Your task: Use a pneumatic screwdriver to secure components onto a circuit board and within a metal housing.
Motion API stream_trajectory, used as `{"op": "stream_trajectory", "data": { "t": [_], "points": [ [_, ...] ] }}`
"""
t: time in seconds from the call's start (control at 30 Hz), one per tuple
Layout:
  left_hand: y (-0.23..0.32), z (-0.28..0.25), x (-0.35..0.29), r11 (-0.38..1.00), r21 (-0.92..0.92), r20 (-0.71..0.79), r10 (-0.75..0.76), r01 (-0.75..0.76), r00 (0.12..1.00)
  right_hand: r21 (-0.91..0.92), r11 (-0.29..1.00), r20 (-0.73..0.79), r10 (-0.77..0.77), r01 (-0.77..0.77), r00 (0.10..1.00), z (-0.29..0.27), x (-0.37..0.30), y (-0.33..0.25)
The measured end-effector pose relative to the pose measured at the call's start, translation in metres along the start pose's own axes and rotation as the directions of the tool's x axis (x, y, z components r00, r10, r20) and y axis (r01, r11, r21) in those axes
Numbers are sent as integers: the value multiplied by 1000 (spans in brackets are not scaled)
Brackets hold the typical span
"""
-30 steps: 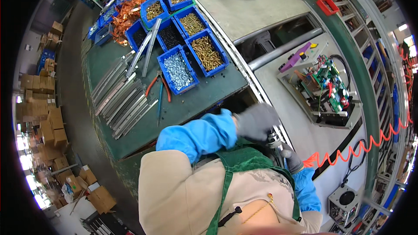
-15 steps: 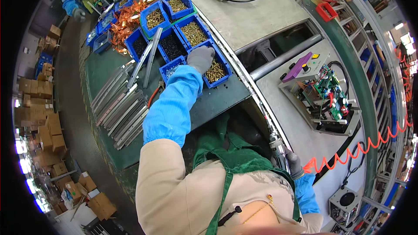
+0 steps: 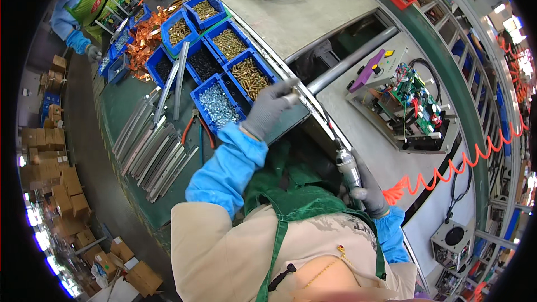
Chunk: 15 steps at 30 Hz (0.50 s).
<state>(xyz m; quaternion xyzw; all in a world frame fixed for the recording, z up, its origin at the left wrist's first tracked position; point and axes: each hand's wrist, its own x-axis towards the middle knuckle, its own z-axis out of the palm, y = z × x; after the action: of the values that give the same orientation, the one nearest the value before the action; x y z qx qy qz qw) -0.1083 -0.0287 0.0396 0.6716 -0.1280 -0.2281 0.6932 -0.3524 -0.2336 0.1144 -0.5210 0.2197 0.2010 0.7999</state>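
My left hand, in a grey glove and blue sleeve, is raised beside the blue bin of brass screws. Its fingers are pinched together over the edge of the conveyor; whatever is between them is too small to make out. My right hand, gloved too, is wrapped around a silver air screwdriver, whose bit points away from me. An orange coiled hose runs off to the right from behind that hand. To the right lies an opened device with a green circuit board and a purple-edged panel.
A blue bin of silver screws and one of black parts stand on the green bench. Metal strips and red-handled pliers lie nearby. Another person works at far left. A gap with a metal roller crosses the conveyor.
My left hand has come out of the brass screw bin and moved right, toward the conveyor edge. The screwdriver in my right hand has risen slightly, away from my body.
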Motion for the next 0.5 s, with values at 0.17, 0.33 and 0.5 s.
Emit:
{"op": "stream_trajectory", "data": {
  "t": [0.17, 0.33, 0.5],
  "points": [
    [-8, 44, -10, 650, -708, 200, -191, 277, 961, -184, 977, -48, -117, 106, 992, 9, 6, 0],
    [-5, 50, -12, 587, -749, 187, -259, 308, 948, -279, 958, -69, -85, 63, 994, 10, 3, 3],
    [-1, 59, -11, 688, -660, 108, -311, 302, 944, -304, 944, -47, -146, 125, 988, 9, 0, 5]
  ]
}}
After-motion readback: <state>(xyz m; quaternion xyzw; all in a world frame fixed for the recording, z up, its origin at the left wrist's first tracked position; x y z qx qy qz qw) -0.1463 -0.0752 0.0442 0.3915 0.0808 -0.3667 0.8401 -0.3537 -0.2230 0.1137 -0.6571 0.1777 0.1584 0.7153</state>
